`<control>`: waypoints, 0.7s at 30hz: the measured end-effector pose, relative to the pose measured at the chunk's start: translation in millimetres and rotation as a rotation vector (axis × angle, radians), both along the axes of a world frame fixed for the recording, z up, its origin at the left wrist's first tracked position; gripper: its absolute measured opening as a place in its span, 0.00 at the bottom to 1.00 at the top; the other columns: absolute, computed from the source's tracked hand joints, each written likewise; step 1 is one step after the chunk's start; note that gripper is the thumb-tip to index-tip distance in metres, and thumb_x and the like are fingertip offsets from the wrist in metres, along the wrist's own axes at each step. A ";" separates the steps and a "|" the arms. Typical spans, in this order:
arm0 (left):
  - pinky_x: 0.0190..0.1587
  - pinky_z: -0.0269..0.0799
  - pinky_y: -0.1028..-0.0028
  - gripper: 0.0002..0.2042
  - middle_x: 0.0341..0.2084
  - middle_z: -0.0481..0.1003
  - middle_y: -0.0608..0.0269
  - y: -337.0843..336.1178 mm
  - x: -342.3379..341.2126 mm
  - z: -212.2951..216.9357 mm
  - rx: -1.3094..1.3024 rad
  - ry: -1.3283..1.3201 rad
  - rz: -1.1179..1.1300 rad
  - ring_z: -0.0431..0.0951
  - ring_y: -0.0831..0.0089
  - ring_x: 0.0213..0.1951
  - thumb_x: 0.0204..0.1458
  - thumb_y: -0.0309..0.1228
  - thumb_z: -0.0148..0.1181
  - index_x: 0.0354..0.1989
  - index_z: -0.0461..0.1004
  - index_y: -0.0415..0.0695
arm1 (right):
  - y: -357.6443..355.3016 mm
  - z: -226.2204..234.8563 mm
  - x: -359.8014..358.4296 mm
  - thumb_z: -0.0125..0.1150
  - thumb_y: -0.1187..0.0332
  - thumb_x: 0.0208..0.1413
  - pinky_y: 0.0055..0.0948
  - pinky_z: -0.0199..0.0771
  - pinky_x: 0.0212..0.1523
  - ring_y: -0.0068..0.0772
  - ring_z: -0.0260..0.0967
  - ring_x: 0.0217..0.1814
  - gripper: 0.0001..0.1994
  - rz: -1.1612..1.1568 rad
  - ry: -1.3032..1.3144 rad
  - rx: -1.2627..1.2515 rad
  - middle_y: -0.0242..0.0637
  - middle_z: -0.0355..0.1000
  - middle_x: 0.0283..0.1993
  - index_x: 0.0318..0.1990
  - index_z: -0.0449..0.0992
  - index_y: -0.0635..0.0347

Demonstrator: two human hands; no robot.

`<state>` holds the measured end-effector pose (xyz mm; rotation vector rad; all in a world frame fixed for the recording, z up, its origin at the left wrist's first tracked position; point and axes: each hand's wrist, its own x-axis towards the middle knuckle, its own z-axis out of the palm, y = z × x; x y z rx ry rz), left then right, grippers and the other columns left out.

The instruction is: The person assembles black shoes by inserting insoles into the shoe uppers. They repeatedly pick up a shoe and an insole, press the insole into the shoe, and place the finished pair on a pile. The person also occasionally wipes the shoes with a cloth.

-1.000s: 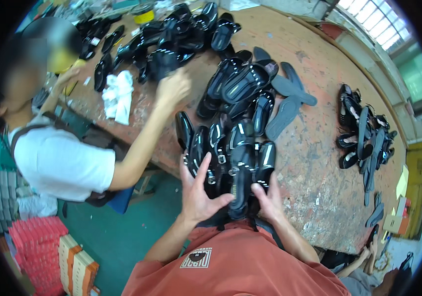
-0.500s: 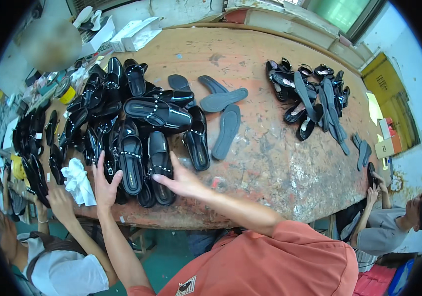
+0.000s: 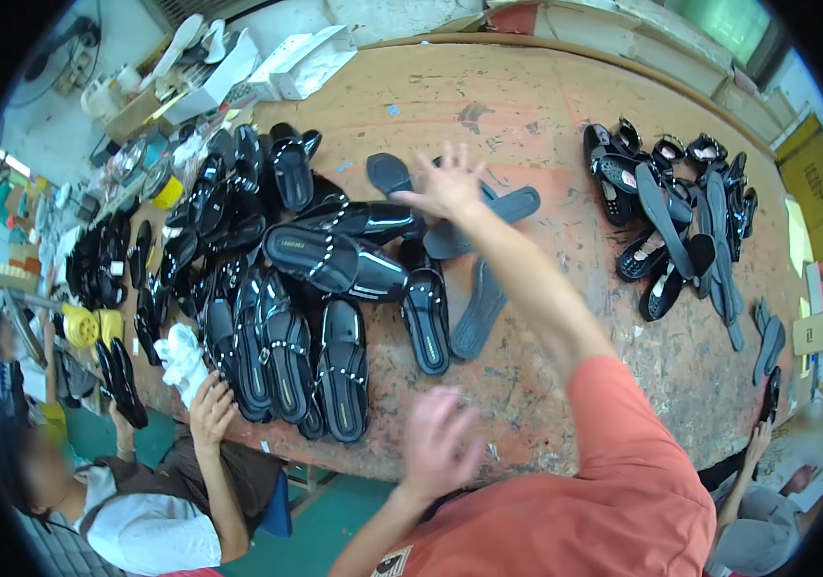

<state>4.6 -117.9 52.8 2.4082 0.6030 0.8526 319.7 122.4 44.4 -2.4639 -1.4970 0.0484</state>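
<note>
With fingers spread, my right hand [image 3: 445, 183] is over a few loose grey shoe soles [image 3: 481, 313], partly covering them. I cannot tell whether it touches one. My left hand [image 3: 440, 438] is smeared by motion near the table's front edge, so its fingers are unclear. To its left stands a pile of black shiny slip-on shoes with studded straps, one [image 3: 342, 370] standing nearest that hand. Another black shoe [image 3: 334, 260] lies sideways across the pile, and a single one [image 3: 426, 322] rests beside the soles.
A second heap of black shoes [image 3: 657, 260] with grey soles [image 3: 663, 221] lies at the right. A co-worker's hand [image 3: 211, 409] is by crumpled white paper or cloth [image 3: 182, 361] at the left. Another person's hand [image 3: 759, 440] is near a black shoe [image 3: 770, 394]. White boxes [image 3: 301, 67] stand behind.
My hands have left the front shoes. The right one has gone up and right to the soles; the left has moved right and toward me. The whole view has shifted.
</note>
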 end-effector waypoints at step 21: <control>0.74 0.55 0.41 0.24 0.65 0.76 0.64 76.8 85.0 -60.9 0.290 0.417 0.308 0.71 0.54 0.66 0.58 0.22 0.59 0.65 0.78 0.47 | -227.2 82.4 220.2 0.72 0.56 0.56 0.42 0.82 0.58 0.52 0.81 0.56 0.25 0.309 0.260 0.149 0.46 0.82 0.53 0.60 0.82 0.54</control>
